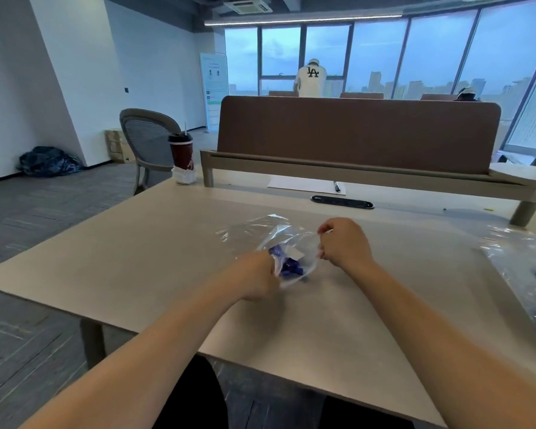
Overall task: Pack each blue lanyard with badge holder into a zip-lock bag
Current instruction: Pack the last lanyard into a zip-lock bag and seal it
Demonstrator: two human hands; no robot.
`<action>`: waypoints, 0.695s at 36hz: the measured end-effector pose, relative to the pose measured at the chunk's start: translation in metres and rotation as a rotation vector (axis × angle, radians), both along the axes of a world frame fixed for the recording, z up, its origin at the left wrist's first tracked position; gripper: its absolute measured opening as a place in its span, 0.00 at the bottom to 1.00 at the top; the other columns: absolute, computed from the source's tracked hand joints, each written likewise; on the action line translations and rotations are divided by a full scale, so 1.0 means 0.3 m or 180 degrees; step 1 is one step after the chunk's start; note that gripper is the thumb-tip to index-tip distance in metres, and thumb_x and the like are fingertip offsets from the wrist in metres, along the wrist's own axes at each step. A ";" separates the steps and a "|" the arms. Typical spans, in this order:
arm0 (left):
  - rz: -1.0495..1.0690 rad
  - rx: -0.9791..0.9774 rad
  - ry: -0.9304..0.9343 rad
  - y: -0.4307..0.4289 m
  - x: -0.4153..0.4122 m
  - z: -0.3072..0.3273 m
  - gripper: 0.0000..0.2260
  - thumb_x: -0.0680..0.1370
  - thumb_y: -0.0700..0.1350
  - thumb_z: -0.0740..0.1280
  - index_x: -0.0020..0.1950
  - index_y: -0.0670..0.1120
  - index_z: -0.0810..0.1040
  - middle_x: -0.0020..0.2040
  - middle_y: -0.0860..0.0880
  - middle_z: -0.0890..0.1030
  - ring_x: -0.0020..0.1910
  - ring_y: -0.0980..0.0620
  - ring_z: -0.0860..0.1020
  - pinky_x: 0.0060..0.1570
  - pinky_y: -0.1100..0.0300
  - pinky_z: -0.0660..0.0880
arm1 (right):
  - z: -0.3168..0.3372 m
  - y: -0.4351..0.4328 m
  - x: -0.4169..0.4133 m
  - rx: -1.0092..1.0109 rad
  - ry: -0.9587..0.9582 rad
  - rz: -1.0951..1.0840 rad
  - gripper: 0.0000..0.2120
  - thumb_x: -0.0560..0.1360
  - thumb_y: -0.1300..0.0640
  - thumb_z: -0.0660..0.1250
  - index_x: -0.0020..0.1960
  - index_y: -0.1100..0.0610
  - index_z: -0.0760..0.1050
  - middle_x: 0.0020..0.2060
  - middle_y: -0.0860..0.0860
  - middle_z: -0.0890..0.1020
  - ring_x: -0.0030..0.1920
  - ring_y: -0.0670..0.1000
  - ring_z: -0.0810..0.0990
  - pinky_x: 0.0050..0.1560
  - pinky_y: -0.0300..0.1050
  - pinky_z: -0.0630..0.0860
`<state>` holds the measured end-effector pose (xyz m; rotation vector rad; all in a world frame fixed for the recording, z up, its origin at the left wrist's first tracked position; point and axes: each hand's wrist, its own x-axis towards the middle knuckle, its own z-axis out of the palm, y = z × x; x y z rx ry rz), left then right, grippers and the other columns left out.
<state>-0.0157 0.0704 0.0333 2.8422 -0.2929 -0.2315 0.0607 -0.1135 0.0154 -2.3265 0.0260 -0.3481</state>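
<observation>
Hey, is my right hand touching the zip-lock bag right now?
Touching. The head view shows the right hand pinching the plastic at the open edge of the zip-lock bag, with no gap between them.

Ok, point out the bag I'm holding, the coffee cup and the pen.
bag (306, 246), head view, clear plastic panel.
coffee cup (181, 153), head view, dark red wall.
pen (337, 186), head view, barrel.

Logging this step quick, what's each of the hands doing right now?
Left hand: grips the clear plastic zip-lock bag near the bundled blue fabric lanyard inside.
Right hand: pinches the same bag's edge.
</observation>
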 end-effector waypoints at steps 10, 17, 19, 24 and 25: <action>0.0920 -0.0601 -0.1235 0.089 0.032 0.059 0.08 0.80 0.38 0.60 0.48 0.48 0.77 0.48 0.47 0.80 0.42 0.49 0.74 0.42 0.58 0.70 | 0.110 0.030 -0.074 -0.0400 -0.0468 -0.0093 0.10 0.75 0.55 0.64 0.42 0.54 0.84 0.44 0.53 0.83 0.40 0.55 0.80 0.45 0.48 0.79; 0.0922 -0.1751 -0.0867 0.124 0.087 0.183 0.08 0.81 0.44 0.67 0.57 0.42 0.80 0.50 0.46 0.82 0.44 0.48 0.84 0.53 0.54 0.81 | 0.205 0.001 -0.056 -0.0440 -0.0304 -0.0188 0.11 0.74 0.62 0.60 0.36 0.60 0.78 0.34 0.56 0.82 0.36 0.57 0.84 0.42 0.55 0.82; 0.0837 -0.1992 -0.0831 0.140 0.088 0.184 0.11 0.79 0.49 0.69 0.53 0.42 0.81 0.44 0.47 0.84 0.42 0.49 0.84 0.53 0.52 0.82 | 0.203 -0.015 -0.057 -0.0451 -0.0218 -0.0204 0.11 0.73 0.63 0.59 0.37 0.60 0.78 0.35 0.56 0.83 0.36 0.57 0.84 0.44 0.56 0.82; 0.0621 -0.1714 -0.0787 0.162 0.085 0.134 0.11 0.75 0.49 0.75 0.52 0.47 0.78 0.46 0.50 0.83 0.46 0.51 0.82 0.51 0.56 0.79 | 0.189 -0.045 -0.066 -0.0648 0.0062 -0.0123 0.16 0.76 0.49 0.60 0.37 0.59 0.78 0.36 0.54 0.83 0.38 0.56 0.82 0.49 0.54 0.80; 0.0629 -0.1758 -0.0816 0.161 0.088 0.118 0.08 0.76 0.46 0.74 0.51 0.47 0.78 0.46 0.49 0.83 0.45 0.51 0.82 0.51 0.56 0.80 | 0.186 -0.046 -0.068 -0.0769 0.0180 -0.0061 0.22 0.78 0.42 0.59 0.37 0.58 0.77 0.37 0.54 0.83 0.39 0.55 0.81 0.49 0.52 0.79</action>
